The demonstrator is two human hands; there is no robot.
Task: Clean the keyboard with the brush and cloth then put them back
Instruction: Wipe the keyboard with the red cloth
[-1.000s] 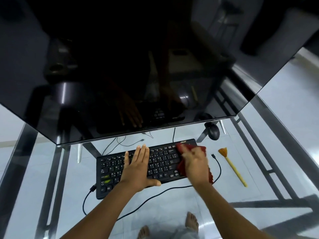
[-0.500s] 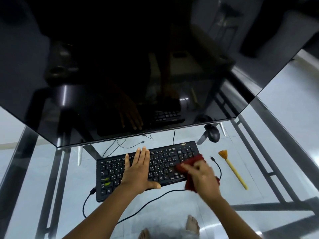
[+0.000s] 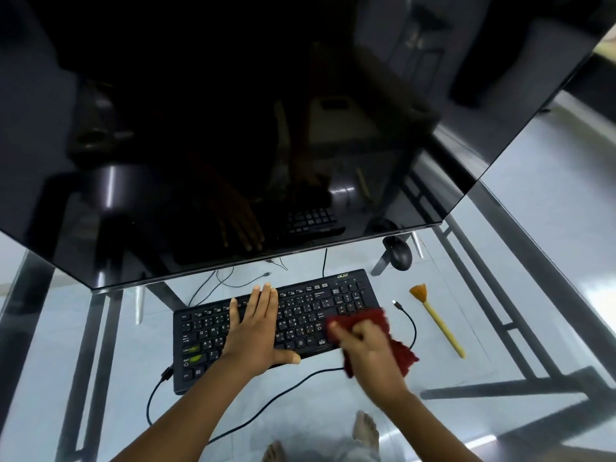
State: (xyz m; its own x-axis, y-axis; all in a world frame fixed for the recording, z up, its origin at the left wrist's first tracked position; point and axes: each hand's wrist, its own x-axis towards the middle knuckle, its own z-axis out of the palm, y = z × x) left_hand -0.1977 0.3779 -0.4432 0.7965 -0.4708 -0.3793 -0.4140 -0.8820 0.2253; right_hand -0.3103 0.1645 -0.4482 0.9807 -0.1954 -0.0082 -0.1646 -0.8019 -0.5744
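Two tools serve this job, and only one is in use. The red cloth is bunched in the right grip, a bare hand whose fingers curl round it and press it onto the near right corner of the black keyboard. Part of the cloth hangs off the keyboard's right edge over the glass tabletop.

The left grip holds nothing. It lies flat on the middle keys, fingers straight and together, thumb at the near edge (seemingly to steady the board).

The yellow-handled brush lies alone on the tabletop, right of the keyboard and apart from it, bristles toward the far side. A loose cable end sits between the two.

I judge the task past its middle. The brush lying set down suggests the brushing is over, though nothing here proves it, and the wiping is under way at the right end. What looks left is to finish the wipe, perhaps over the keys under and left of the flat grip, then return cloth and brush to their place, which is not shown.
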